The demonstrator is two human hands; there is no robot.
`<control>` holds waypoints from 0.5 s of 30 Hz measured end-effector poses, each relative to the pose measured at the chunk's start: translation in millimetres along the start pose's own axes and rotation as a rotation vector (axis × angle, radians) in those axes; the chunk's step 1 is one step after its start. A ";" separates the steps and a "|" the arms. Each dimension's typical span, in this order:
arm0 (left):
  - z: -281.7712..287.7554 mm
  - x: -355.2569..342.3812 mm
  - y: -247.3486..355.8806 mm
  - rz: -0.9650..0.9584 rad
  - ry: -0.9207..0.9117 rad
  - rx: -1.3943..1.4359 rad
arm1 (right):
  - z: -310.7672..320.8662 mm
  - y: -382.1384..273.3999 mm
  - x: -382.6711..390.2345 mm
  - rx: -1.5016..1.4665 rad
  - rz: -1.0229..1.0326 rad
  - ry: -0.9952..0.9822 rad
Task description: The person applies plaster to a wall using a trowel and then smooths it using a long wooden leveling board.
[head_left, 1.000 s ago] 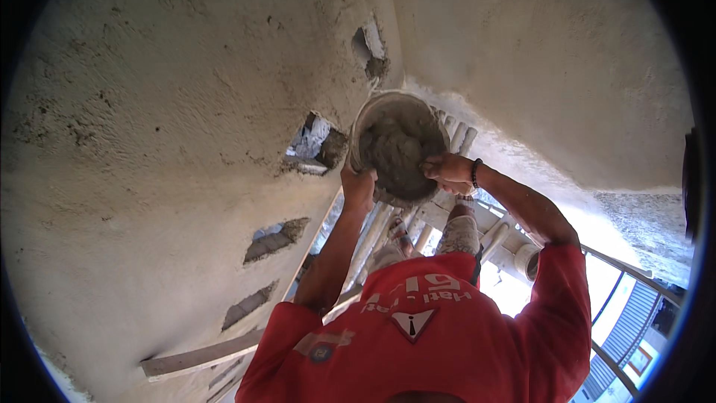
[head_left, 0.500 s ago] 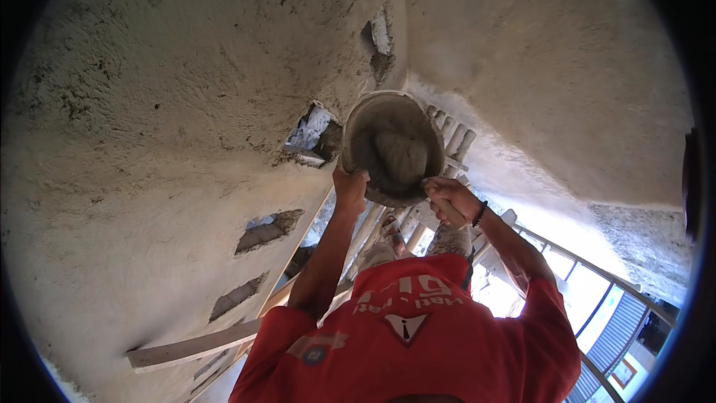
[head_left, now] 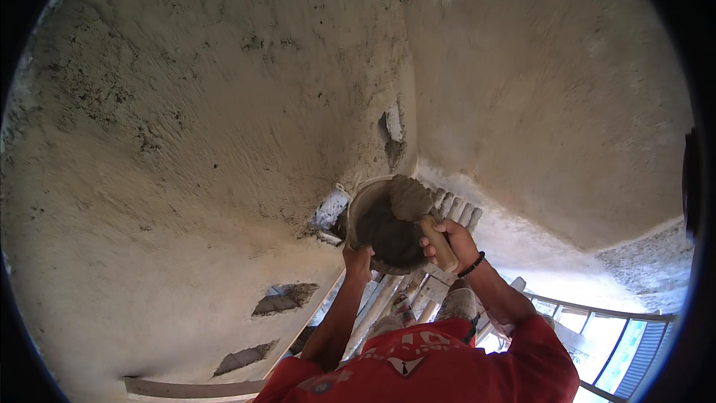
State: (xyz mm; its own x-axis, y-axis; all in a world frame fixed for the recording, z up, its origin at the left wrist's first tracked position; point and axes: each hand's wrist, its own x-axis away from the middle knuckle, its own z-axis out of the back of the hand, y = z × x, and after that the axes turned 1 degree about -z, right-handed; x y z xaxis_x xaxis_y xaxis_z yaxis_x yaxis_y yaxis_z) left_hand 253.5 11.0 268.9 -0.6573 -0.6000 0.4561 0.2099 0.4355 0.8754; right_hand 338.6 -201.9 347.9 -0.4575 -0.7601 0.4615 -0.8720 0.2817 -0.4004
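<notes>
We lift the trowel point(head_left: 438, 245): its mortar point(head_left: 410, 198), earlier within the bucket's point(head_left: 353, 213) mouth, now overlaps the rim just beyond our right hand point(head_left: 458, 243).

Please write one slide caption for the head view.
Left hand holding a bucket by its rim, right hand gripping a wooden-handled trowel heaped with mortar.

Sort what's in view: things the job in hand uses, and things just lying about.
In use:
bucket, rim gripped by the left hand
trowel, in the right hand
grey-brown mix on its blade

Not handled:
round poles by the bucket
pale plank, lower left
</notes>
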 end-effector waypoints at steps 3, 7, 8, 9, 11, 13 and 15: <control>3.3 -8.9 -0.6 -0.070 0.006 0.040 | -8.3 -1.5 -14.8 0.243 0.020 0.077; 4.6 -22.9 -3.0 -0.045 0.102 0.054 | -5.3 6.3 -28.1 0.525 0.052 0.067; 3.4 -27.4 -1.9 -0.051 0.083 0.070 | -2.6 7.9 -29.0 0.519 0.065 0.045; 2.7 -30.0 -1.2 -0.057 0.060 0.085 | 0.2 10.1 -28.3 0.489 0.039 0.033; -0.5 -35.3 0.7 -0.076 0.067 0.136 | 5.5 12.8 -24.1 0.417 0.031 0.017; -4.0 -38.9 0.9 -0.087 0.050 0.167 | 8.6 15.1 -16.7 0.321 0.046 0.003; -8.4 -43.9 -1.1 -0.147 -0.013 0.201 | 9.4 16.5 -7.8 0.228 0.084 0.012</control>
State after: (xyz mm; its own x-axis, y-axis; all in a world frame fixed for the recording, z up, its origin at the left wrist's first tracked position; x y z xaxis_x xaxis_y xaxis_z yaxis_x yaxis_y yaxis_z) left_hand 288.2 31.3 249.3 -0.6796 -0.6586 0.3230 -0.0363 0.4700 0.8819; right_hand 329.4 -196.9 330.3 -0.5296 -0.7324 0.4279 -0.7696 0.2028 -0.6054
